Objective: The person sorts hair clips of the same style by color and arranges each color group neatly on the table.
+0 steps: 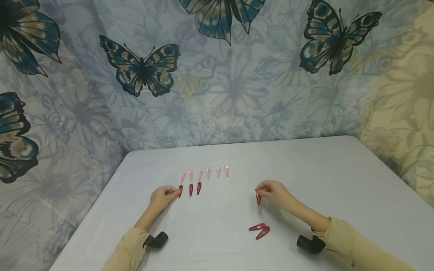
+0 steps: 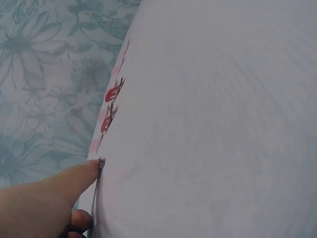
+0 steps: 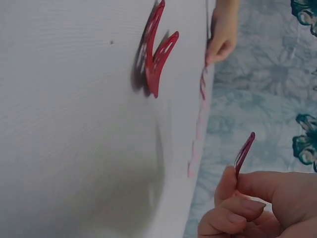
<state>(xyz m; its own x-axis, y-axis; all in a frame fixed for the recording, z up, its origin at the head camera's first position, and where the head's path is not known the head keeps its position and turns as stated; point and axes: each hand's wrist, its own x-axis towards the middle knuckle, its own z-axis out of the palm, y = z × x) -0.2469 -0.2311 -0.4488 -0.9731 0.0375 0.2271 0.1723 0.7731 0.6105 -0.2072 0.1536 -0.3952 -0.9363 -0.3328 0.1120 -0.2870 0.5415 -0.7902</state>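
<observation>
My right hand [image 1: 275, 194] pinches a red snap hair clip [image 3: 243, 154] between thumb and forefinger, raised above the table to the right of the rows. At the left, my left hand [image 1: 164, 197] has its fingertips on the leftmost red hair clip [image 1: 180, 191], which is partly covered by them. Two more red clips [image 1: 191, 189] lie to its right in the same row. Behind them runs a row of several pink hair clips [image 1: 208, 173]. Two loose red clips [image 1: 262, 233] lie touching each other, nearer the front, below my right hand.
A white-covered table [image 1: 217, 241] bears all the clips. Patterned fabric with butterflies [image 1: 142, 69] hangs behind the table's far edge and along its sides. Black wrist devices [image 1: 156, 240] sit at both sleeve cuffs.
</observation>
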